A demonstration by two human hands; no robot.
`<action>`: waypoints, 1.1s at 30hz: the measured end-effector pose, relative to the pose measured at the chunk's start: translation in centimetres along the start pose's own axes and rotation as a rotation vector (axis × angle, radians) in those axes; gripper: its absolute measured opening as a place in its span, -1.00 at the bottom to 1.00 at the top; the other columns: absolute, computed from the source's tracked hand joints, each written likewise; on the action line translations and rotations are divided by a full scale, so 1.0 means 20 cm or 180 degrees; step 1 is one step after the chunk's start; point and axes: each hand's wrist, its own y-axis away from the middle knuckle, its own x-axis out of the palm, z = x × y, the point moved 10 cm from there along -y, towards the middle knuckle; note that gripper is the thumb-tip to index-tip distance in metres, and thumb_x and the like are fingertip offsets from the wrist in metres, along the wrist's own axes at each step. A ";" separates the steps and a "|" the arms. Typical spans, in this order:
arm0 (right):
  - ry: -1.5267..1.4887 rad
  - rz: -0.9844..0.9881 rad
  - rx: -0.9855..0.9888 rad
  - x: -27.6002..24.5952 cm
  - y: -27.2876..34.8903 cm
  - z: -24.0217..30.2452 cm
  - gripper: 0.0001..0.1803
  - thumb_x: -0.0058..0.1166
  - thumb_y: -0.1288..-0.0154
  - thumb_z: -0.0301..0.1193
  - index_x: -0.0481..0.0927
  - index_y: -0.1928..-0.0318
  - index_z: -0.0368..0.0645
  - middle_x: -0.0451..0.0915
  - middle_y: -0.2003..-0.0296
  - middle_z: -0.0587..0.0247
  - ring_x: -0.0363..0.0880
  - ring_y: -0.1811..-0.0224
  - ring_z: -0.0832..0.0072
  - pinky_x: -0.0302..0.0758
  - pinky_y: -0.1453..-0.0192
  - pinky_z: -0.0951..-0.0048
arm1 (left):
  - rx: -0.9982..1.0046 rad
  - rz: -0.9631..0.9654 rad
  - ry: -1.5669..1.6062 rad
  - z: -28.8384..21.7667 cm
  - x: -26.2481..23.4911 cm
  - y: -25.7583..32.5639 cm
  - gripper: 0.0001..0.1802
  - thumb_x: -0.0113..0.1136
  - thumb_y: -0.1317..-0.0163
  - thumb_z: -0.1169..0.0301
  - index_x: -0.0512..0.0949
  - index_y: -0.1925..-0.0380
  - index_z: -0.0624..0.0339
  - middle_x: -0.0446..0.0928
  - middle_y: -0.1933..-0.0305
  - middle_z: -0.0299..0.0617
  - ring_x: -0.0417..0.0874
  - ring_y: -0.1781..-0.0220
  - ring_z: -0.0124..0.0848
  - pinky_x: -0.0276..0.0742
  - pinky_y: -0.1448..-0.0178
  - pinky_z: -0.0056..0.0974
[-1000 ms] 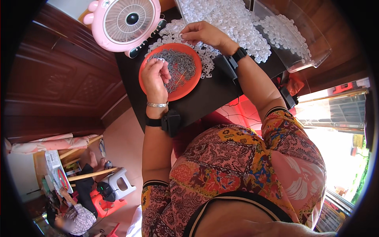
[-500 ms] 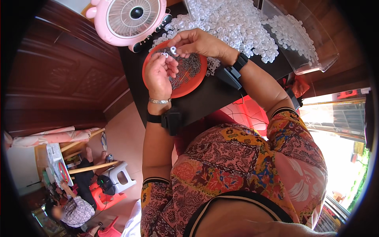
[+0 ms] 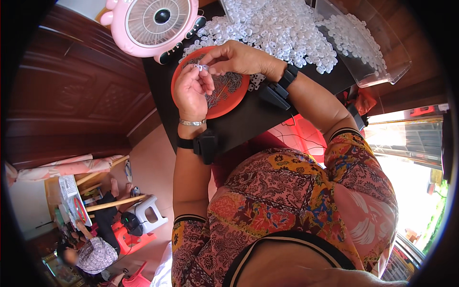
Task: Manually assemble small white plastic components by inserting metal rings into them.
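Over an orange-red bowl my two hands meet at the fingertips. Thumb and fingers of my left hand pinch a small white plastic piece. My right hand comes in from the right and pinches at the same spot, its fingertips partly covering a white oval piece. Whether the two pieces are joined is too small to tell. Many short, thin grey pieces lie in the bowl beneath the hands. A large heap of white oval plastic pieces spreads across the dark table behind the bowl.
A pink fan stands at the table's far left. More white pieces lie in a clear plastic bin at the right. Below the table is a red stool. At the lower left, another person sits near plastic stools.
My right hand has moved slightly left and down, bringing its white oval piece against the one in my left fingers. My left hand stays nearly still.
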 end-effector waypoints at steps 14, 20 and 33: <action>0.0804 -0.0737 -0.0872 -0.04 0.04 0.15 -0.76 0.08 -0.26 -0.27 0.61 0.28 -0.21 0.63 0.45 0.25 0.61 0.38 0.49 0.49 0.25 0.51 | -0.0096 0.0217 0.0703 0.03 0.05 -0.01 -0.82 -0.08 -0.21 0.31 0.37 0.50 0.15 0.40 0.57 -0.17 0.41 0.56 -0.36 0.21 0.54 -0.37; 0.1650 -0.0779 -0.1605 0.02 0.08 0.29 -0.83 0.09 -0.25 -0.37 0.59 0.25 -0.21 0.57 0.46 0.23 0.57 0.35 0.51 0.48 0.26 0.52 | -0.0039 -0.0339 0.0968 0.02 -0.05 -0.01 -0.82 -0.05 -0.21 0.29 0.37 0.50 0.12 0.43 0.50 -0.18 0.42 0.55 -0.35 0.23 0.52 -0.35; -0.0730 -0.0907 0.0409 -0.11 -0.01 -0.17 -0.80 0.09 -0.26 -0.33 0.59 0.25 -0.21 0.56 0.48 0.40 0.50 0.51 0.69 0.48 0.42 0.67 | 0.0018 -0.0172 -0.0268 0.01 0.00 0.01 -0.79 -0.11 -0.24 0.32 0.41 0.47 0.19 0.41 0.62 -0.25 0.40 0.64 -0.49 0.22 0.57 -0.47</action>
